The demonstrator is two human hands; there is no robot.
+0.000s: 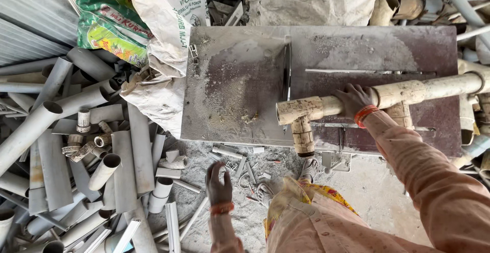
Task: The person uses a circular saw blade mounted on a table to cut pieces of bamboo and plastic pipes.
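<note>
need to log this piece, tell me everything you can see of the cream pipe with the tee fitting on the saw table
The cream pipe is a dirty, stained plastic length lying nearly level across the dusty saw table, running off to the right. Its left end carries a tee fitting with an open mouth facing left and a short branch pointing down over the table's front edge. The right hand grips it from above, just right of the blade slot.

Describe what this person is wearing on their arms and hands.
Both hands are bare, no gloves. The right arm wears a long, loose, dusty peach-pink sleeve, with an orange band at the wrist. The left wrist carries a similar orange band above the same pink sleeve.
</note>
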